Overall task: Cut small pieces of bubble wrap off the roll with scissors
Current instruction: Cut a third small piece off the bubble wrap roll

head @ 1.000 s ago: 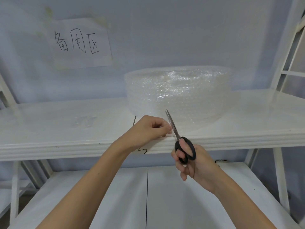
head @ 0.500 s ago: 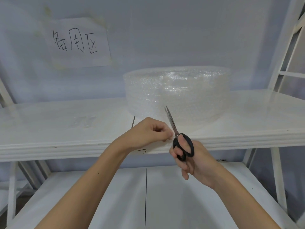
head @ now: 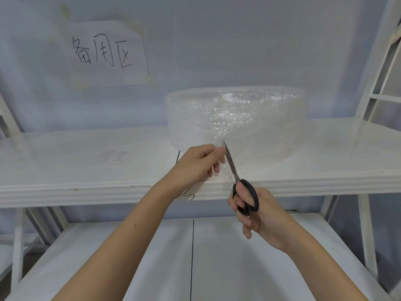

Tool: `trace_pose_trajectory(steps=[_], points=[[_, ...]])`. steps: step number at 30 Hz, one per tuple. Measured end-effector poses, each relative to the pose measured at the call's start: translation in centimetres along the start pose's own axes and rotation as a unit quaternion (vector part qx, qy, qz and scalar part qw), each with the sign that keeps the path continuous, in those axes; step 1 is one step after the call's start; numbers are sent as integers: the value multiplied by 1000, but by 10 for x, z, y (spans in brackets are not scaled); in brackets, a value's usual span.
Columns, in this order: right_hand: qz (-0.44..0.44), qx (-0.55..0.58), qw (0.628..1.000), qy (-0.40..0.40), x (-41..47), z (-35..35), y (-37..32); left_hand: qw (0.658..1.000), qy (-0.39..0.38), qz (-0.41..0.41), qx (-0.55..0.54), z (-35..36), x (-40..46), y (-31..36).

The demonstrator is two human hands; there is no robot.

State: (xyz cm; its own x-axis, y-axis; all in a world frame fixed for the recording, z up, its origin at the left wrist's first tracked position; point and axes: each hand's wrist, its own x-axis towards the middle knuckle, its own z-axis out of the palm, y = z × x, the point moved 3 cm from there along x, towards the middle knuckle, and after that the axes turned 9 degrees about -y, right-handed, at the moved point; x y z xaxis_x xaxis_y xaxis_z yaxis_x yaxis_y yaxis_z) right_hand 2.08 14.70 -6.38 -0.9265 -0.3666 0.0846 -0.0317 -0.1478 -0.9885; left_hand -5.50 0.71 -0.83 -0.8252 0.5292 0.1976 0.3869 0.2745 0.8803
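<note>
Head view: bubble wrap roll (head: 235, 120) lying flat on upper white shelf (head: 86, 168), loose sheet trailing toward front edge. Left hand (head: 195, 164) pinched on sheet edge just left of blades. Right hand (head: 258, 216) curled through black handles of scissors (head: 235, 174), blades nearly closed, tips pointed up and away at foot of roll. Paper sign (head: 104, 53) with handwritten characters taped to wall behind. Lower shelf (head: 152, 268) visible beneath both forearms.
</note>
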Motion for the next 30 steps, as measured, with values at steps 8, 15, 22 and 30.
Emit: trace_pose_trajectory(steps=[8, 15, 22, 30], points=[[20, 4, 1000, -1, -1, -1, 8, 1000, 8, 19, -5, 2, 0, 1], [21, -6, 1000, -21, -5, 0, 12, 999, 4, 19, -26, 1, 0, -1], [13, -6, 1000, -22, -5, 2, 12, 999, -1, 27, -29, 2, -3, 1], [22, -21, 1000, -4, 7, 3, -3, 999, -30, 41, -10, 2, -6, 2]])
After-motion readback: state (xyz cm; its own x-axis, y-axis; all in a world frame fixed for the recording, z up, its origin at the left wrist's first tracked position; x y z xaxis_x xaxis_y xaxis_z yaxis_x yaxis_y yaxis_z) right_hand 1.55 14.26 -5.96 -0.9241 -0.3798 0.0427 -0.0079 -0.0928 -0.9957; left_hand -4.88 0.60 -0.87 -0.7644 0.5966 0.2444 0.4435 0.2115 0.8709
